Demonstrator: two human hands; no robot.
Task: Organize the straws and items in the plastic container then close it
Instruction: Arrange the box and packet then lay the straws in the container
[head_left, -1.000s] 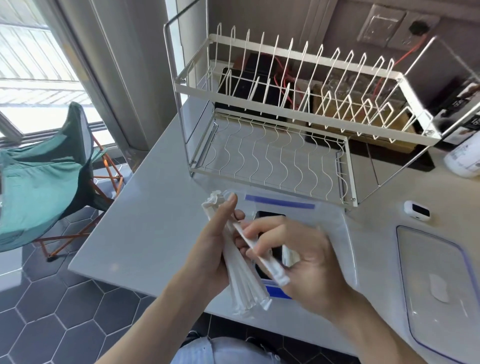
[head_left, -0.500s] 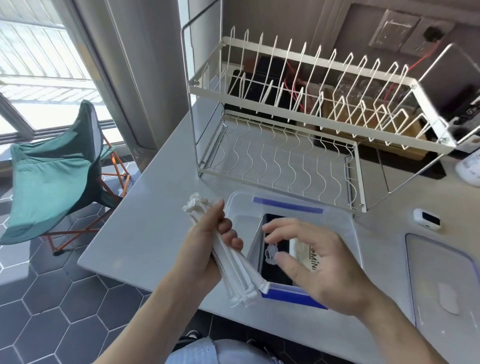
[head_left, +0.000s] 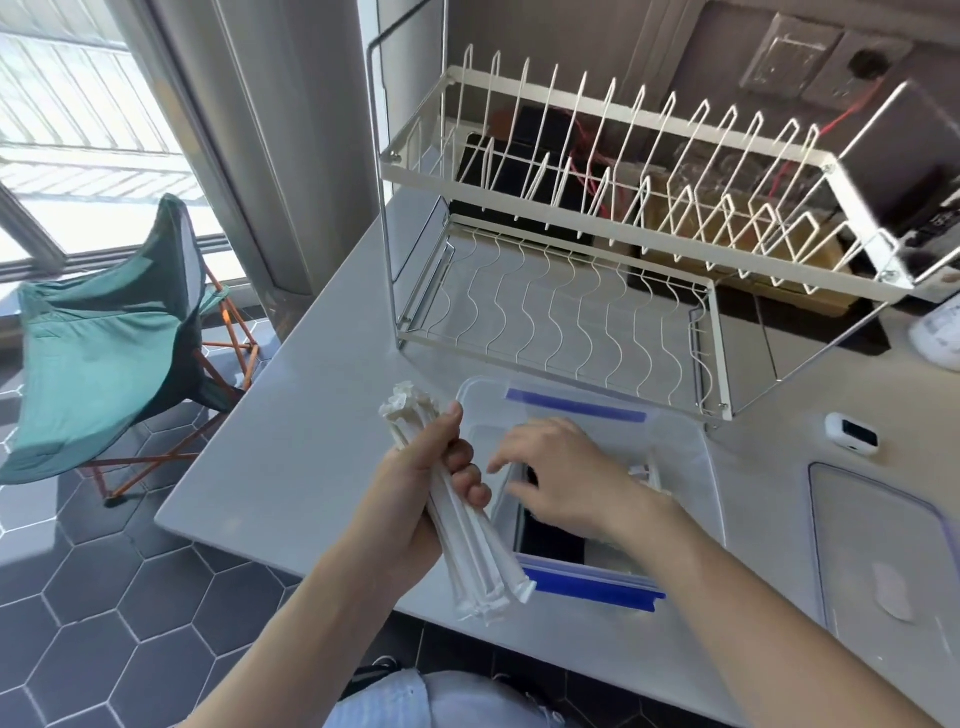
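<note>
Gripping wrapped straws (head_left: 467, 525) – left hand (head_left: 415, 499); right hand (head_left: 561, 478) inside container (head_left: 691, 447) at 3 o'clock – grip unclear

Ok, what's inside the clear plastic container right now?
Inside the clear plastic container: a flat black item and a few white paper-wrapped straws. The right hand reaches in, covering the rest.

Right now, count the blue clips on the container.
2: far clip on the container's back rim, near clip on its front rim. The lid lies apart, right.
</note>
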